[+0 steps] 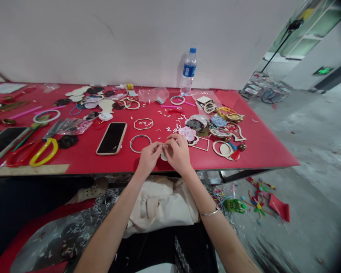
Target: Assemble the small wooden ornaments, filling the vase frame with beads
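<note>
Hands met low over the near edge of the worktop [258, 144], the left hand [149, 158] and right hand [177, 153] both curled inward, with thumbs and fingertips pinched together around a small pale piece [164, 156], mostly hidden by the fingers. Neither hand was spread open, and exactly how the piece was held could not be made out. Just beyond the right hand lay a pink floral cutout [187, 133], and just beyond the left hand lay a plain round ring [140, 143]. An octagonal wooden frame [143, 123] lay open and unfilled farther up, and an angular wooden frame [200, 144] lay to the right of the hands, also with nothing set in it. Farther right, an oval wooden frame [223, 149] held a cream insert, while a heap of patterned cutouts and fretwork shapes [216, 125] sat beside a red tassel [235, 154]. So some pieces looked filled or trimmed, and several frames remained bare. Small white scraps [166, 127] were scattered across the red surface. A phone [111, 138] lay face down to the left, and farther left lay scissors with yellow handles [44, 152]. A cloth tote bag [159, 206] rested below the worktop edge.
</note>
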Action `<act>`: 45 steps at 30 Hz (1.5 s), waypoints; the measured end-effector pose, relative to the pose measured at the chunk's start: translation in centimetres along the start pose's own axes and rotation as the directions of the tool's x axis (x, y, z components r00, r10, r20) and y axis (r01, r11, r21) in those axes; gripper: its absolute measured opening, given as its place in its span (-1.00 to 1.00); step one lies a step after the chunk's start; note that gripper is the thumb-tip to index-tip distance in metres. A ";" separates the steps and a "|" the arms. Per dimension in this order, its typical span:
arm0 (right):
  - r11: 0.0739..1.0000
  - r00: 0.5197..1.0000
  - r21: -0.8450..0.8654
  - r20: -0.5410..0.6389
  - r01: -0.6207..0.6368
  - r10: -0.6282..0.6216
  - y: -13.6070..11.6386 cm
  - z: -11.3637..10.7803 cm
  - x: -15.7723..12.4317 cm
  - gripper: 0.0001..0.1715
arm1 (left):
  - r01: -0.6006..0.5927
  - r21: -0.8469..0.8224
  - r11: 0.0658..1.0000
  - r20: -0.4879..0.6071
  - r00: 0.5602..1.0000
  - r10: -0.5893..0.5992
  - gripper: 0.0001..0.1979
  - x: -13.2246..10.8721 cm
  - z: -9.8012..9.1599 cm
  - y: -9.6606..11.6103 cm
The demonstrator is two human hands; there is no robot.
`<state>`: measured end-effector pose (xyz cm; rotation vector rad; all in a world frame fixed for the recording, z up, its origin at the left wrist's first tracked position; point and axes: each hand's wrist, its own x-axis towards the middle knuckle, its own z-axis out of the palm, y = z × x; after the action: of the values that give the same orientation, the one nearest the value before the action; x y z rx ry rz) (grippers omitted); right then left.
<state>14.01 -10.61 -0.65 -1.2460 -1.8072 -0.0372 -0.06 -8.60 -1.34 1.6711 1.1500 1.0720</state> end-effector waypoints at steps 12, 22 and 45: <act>0.995 0.998 -0.083 -0.044 -0.050 0.047 -0.4 0.2 -0.2 -0.85 | -0.017 0.046 0.999 -0.042 0.999 0.019 -0.74 -0.2 0.2 0.4; 0.997 0.993 -0.063 -0.106 -0.051 0.044 -0.2 -0.2 -0.2 -0.92 | -0.007 0.051 0.999 -0.045 0.999 0.009 -0.69 -0.2 0.0 0.4; 0.993 0.991 -0.020 -0.073 -0.112 0.111 0.0 0.2 -0.2 -0.91 | 0.018 -0.024 1.000 -0.121 0.992 -0.020 -0.71 -0.5 -0.1 0.6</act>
<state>13.87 -10.63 -0.90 -1.3445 -1.6775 -0.0405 -0.10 -9.16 -0.87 1.5927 1.2240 1.1839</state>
